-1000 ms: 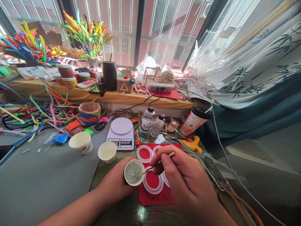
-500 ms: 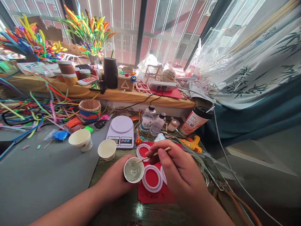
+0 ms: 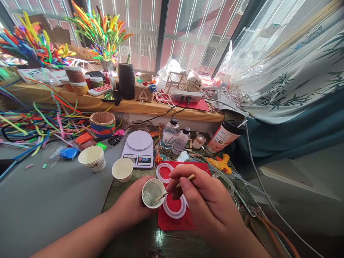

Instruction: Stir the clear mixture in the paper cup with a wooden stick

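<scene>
My left hand (image 3: 134,199) is wrapped round a paper cup (image 3: 144,193) that holds a clear, glossy liquid. Pinched in my right hand (image 3: 199,193) is a thin wooden stick (image 3: 190,177), its lower end dipped in the liquid near the cup's right side. Beneath my right hand, white ring-shaped molds (image 3: 174,215) lie on a red sheet (image 3: 172,225). Another paper cup (image 3: 122,170) stands just behind my left hand, and stacked paper cups (image 3: 92,158) stand farther left.
A white kitchen scale (image 3: 138,147) stands behind the cups. To its right are two clear bottles (image 3: 181,142), a small jar (image 3: 199,142), a lidded drink cup (image 3: 224,137) and a yellow glue gun (image 3: 222,163). Pipe cleaners and a painted pot (image 3: 102,125) sit at the left.
The stick's lower end has moved from the upper part of the cup's opening down toward its lower right. My left hand still holds the cup in nearly the same place.
</scene>
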The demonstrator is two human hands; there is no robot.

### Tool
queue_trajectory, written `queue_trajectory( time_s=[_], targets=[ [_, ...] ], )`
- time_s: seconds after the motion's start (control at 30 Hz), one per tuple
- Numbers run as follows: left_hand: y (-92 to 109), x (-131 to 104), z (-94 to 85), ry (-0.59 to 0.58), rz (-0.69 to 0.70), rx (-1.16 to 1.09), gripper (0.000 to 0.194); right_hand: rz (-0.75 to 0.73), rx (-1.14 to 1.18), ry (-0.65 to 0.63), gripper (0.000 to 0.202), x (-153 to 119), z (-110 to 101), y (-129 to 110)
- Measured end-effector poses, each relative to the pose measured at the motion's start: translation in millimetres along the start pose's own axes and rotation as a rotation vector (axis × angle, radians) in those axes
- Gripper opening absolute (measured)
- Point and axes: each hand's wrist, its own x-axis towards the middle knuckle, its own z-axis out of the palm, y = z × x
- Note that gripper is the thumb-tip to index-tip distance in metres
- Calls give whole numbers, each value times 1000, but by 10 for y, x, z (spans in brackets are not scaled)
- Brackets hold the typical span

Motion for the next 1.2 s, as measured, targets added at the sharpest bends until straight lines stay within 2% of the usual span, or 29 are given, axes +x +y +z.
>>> queue_trajectory(
  time_s=[0.13, 0.3, 0.47, 0.5, 0.67, 0.8, 0.87, 1.03, 1.2],
  targets=[
    [10, 13, -6, -2, -4, 16, 34, 21, -42, 116, 22, 15, -7, -28],
    [32, 8, 0, -9, -3, -19, 37, -14, -6, -63, 23, 40, -21, -80],
    [15, -2, -4, 3, -1, 4, 38, 16, -17, 99, 23, 15, -9, -15],
    [4, -2, -3, 0, -3, 4, 39, 18, -9, 95, 23, 14, -3, -15],
    [-18, 7, 10, -14, -1, -18, 35, -22, 31, -91, 25, 26, -15, -77],
    [-2, 7, 3, -3, 0, -5, 36, 17, -2, 61, 24, 31, -41, -45],
    [-7, 5, 0, -3, 3, 0, 38, 28, 6, 88, 24, 34, -37, -40],
    [-1, 3, 1, -19, 17, 8, 30, 9, 49, -82, 27, 35, -33, -95],
    [26, 7, -1, -11, 4, 4, 35, 60, 27, 83, 25, 25, -30, -45]
  ],
)
